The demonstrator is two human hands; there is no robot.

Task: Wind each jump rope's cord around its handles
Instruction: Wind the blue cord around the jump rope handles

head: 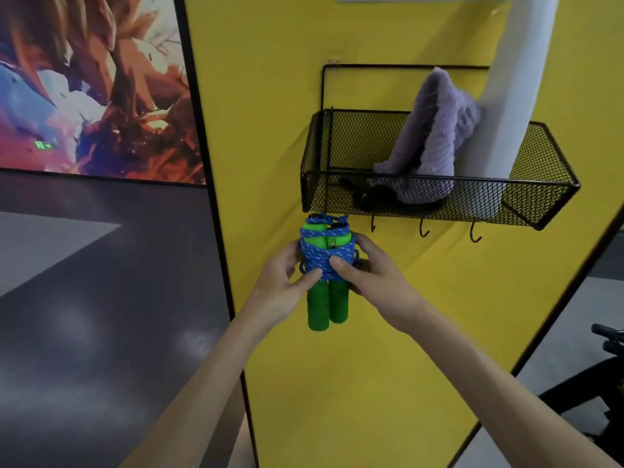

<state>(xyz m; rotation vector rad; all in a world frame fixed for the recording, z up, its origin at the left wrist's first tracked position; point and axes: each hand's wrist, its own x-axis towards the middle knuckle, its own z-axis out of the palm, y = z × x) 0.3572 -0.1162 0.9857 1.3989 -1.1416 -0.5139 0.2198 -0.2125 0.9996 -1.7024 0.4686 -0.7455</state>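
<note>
yellow wall (270, 96) behind; both hands (368, 275) clasp wound jump rope (326, 265).

A dark object (366, 194) behind the basket (540, 211) mesh is unidentifiable.

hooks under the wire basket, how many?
3 visible, in a row under the basket's front edge: left hook, middle hook, right hook. The wrapped jump rope covers the basket's left corner, so one more may be hidden.
</note>
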